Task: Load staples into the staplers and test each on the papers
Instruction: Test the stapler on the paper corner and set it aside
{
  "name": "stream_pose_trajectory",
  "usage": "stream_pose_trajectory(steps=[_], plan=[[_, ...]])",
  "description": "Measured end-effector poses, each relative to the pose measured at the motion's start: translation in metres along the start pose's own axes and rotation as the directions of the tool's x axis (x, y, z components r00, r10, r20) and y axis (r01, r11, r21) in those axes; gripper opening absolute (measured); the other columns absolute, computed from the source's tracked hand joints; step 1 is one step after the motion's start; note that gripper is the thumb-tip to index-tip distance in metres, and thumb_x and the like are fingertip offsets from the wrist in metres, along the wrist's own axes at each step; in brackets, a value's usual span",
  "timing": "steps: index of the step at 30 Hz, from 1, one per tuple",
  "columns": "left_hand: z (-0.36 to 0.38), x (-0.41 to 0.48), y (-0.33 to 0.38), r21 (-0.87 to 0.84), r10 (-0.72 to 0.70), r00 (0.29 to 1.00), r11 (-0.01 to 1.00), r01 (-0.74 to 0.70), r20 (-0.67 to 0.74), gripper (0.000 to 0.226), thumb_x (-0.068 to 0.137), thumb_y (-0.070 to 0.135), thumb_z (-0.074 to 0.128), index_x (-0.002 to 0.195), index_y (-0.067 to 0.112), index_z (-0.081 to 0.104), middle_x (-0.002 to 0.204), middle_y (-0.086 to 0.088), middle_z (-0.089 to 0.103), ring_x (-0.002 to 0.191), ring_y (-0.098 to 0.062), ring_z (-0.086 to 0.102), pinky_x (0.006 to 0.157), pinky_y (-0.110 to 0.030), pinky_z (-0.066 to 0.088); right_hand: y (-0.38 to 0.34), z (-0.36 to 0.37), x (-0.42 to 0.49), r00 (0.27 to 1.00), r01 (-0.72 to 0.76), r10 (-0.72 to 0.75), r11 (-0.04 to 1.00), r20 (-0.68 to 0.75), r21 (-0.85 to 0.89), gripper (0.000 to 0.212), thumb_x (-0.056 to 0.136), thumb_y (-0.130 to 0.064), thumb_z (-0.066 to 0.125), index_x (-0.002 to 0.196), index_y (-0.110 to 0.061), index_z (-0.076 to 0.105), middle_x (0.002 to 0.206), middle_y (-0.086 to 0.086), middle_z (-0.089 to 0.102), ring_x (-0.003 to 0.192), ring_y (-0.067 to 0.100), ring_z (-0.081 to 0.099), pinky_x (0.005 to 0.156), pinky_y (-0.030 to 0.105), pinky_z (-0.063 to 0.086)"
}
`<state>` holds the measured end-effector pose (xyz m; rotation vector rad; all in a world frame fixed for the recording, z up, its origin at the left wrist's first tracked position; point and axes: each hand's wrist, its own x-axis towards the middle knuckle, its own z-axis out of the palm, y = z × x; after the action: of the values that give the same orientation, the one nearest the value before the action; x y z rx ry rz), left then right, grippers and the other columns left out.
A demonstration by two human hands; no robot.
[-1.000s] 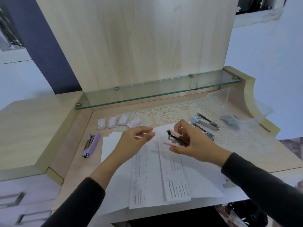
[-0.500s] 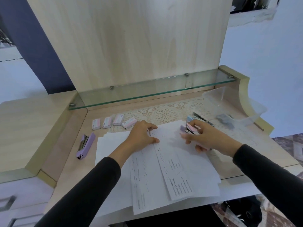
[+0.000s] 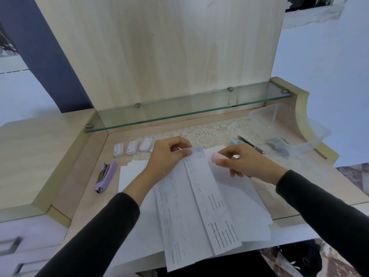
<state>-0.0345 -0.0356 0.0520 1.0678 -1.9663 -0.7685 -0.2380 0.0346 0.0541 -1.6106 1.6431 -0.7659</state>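
Nearest to me, I see my two dark sleeves reaching in over the front edge of the desk [image 3: 283, 208], with a loose fan of papers [image 3: 199, 212] spread between them; several sheets overhang the edge, and the top ones are folded into long printed strips.

My left hand [image 3: 165, 158] rests on the far end of those strips, fingers curled down, pinching the top corner of the folded paper between thumb and fingertips. My right hand [image 3: 247, 162] lies just beside it, to the right, closed around the pink stapler [image 3: 218, 156]. The stapler's rounded pink end sticks out past my fingertips toward the left hand, close to the paper's right edge but not clearly over it; the rest of its body is hidden under my palm, with a bit of metal showing between the fingers.

Left of the papers, a purple stapler [image 3: 105, 175] lies on the desk, hinged open, well apart from both hands. Beyond it, a row of small staple boxes [image 3: 132, 147] sits near the left hand's knuckles. Behind my right hand, a blue stapler [image 3: 239, 142] lies opened on a lace mat [image 3: 207, 134]. Further right is a clear plastic tray [image 3: 279, 124] with a grey object inside. A glass shelf [image 3: 189, 108] runs along the back.
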Motion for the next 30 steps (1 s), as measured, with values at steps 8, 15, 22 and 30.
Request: stream_pose_trajectory(steps=[8,15,22,30], plan=[[-0.013,0.006,0.021,0.101,0.252,0.964,0.965,-0.243,-0.088,0.020,0.072,-0.001,0.072,0.082,0.016,0.070,0.078,0.018,0.063,0.073,0.009,0.059,0.072,-0.005,0.044,-0.021,0.001,-0.006,0.991,0.135,-0.137,0.985,0.011,0.104,0.025,0.081,-0.037,0.062,0.095,-0.017,0.065,0.065,-0.008,0.059,0.043,0.001,0.049,0.039,0.017,0.035],[-0.015,0.005,0.026,0.188,0.385,0.913,0.915,-0.358,-0.133,0.011,0.072,0.002,0.072,0.082,0.008,0.072,0.080,0.011,0.065,0.074,0.011,0.057,0.073,-0.006,0.043,-0.028,0.000,-0.005,0.985,0.166,-0.171,0.975,0.025,0.146,0.029,0.078,-0.036,0.065,0.096,-0.014,0.063,0.088,0.002,0.067,0.057,0.006,0.061,0.042,0.013,0.038],[-0.019,0.002,0.034,0.166,0.384,0.910,0.918,-0.359,-0.157,0.013,0.073,0.003,0.073,0.086,0.008,0.072,0.083,0.009,0.065,0.076,0.010,0.058,0.075,-0.007,0.045,-0.037,0.000,-0.007,0.968,0.251,-0.251,0.968,0.003,0.005,0.028,0.078,-0.037,0.066,0.088,-0.012,0.066,0.074,-0.012,0.064,0.052,-0.002,0.051,0.047,0.007,0.037],[-0.024,-0.001,0.042,0.145,0.388,0.906,0.919,-0.366,-0.171,0.019,0.073,0.007,0.073,0.092,0.009,0.072,0.088,0.014,0.064,0.080,0.016,0.058,0.077,-0.006,0.044,-0.049,-0.001,-0.010,0.935,0.353,-0.354,0.932,0.011,-0.075,0.027,0.079,-0.038,0.062,0.085,-0.012,0.068,0.066,-0.010,0.061,0.050,0.000,0.047,0.046,0.011,0.034]])
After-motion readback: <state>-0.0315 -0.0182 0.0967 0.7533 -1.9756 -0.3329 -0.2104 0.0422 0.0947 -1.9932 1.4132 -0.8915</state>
